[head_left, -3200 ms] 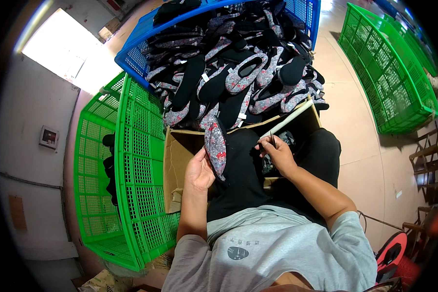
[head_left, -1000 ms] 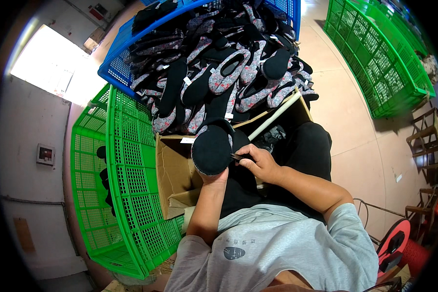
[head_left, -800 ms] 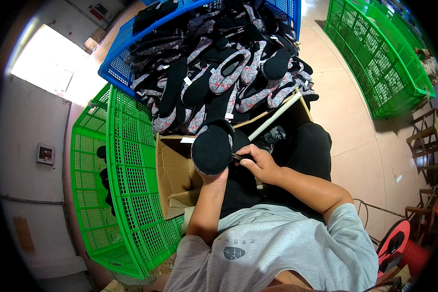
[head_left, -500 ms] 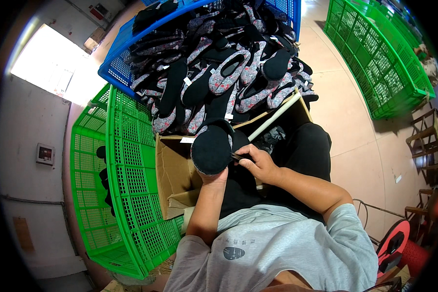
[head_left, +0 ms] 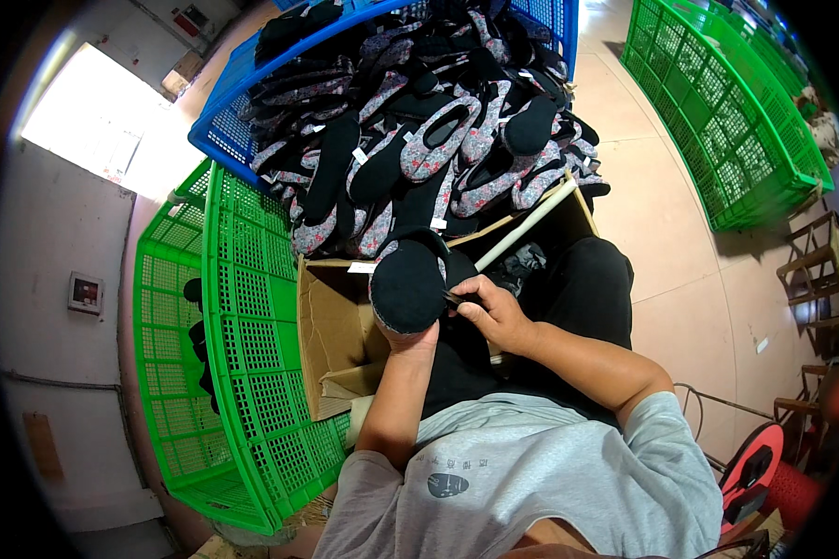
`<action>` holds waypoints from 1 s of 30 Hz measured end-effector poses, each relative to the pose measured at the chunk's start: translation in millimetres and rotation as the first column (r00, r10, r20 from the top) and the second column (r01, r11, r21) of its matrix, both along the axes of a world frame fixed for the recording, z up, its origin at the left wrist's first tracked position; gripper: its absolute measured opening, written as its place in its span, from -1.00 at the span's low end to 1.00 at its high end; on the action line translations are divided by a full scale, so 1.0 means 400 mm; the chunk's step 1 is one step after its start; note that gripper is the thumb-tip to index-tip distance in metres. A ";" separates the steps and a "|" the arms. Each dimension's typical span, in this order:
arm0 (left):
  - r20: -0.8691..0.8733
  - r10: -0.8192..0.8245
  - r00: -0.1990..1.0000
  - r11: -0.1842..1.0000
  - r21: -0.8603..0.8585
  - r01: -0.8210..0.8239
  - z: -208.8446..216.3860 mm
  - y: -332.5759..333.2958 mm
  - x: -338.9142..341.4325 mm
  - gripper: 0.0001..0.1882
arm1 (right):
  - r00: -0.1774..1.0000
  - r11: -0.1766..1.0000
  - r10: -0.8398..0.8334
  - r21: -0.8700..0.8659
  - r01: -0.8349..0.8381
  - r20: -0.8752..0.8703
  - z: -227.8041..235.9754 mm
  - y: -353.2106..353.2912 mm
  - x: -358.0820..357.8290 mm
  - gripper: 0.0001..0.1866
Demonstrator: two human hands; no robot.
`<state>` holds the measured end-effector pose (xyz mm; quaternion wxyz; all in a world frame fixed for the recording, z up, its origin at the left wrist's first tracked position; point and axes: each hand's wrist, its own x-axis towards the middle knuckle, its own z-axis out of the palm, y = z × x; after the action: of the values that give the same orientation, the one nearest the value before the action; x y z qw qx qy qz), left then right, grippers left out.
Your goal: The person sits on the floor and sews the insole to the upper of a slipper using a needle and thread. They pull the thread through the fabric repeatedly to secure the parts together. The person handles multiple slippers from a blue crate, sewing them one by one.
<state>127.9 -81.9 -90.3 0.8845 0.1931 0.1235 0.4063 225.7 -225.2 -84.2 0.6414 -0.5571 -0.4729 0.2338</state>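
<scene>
In front of my lap a cloth shoe (head_left: 407, 289) is held with its black sole turned up toward me. A strip of grey-and-red floral fabric shows along its edge. My left hand (head_left: 410, 339) grips it from below, the fingers mostly hidden behind the sole. At the shoe's right edge, my right hand (head_left: 496, 315) is closed on a small dark pointed tool (head_left: 453, 298), which looks like thread snips. The tool's tip meets the shoe's side; exactly what it touches is too small to tell. A heap of similar floral shoes (head_left: 429, 158) lies just beyond my hands.
The heap spills from a blue crate (head_left: 224, 104) toward an open cardboard box (head_left: 331, 326) at my knees. A pale tube (head_left: 527, 224) slants across the box. Green crates (head_left: 270, 373) stand close on my left; another green crate (head_left: 708, 112) is at the far right.
The shoe and my left hand have shifted very slightly to the right. Both hands keep the same grips, and the heap has not changed.
</scene>
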 end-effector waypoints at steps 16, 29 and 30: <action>-0.012 -0.007 1.000 1.000 -0.017 0.007 0.002 -0.008 0.008 -0.56 | 0.992 0.998 -0.013 0.053 0.019 -0.123 -0.012 0.001 -0.009 -0.82; 0.080 -0.131 0.988 0.957 0.269 0.105 -0.020 0.015 0.006 -0.53 | 0.879 0.985 0.090 0.175 -0.008 -0.468 0.022 -0.008 -0.013 -0.63; 0.055 -0.130 0.990 0.954 0.278 0.110 -0.040 0.025 0.004 -0.52 | 0.900 0.990 0.079 0.137 -0.022 -0.429 0.030 -0.010 -0.011 -0.61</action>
<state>129.4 -71.8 -106.4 0.8761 0.3061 0.0219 0.3718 221.2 -229.3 -72.2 0.7586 -0.4362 -0.3470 0.3375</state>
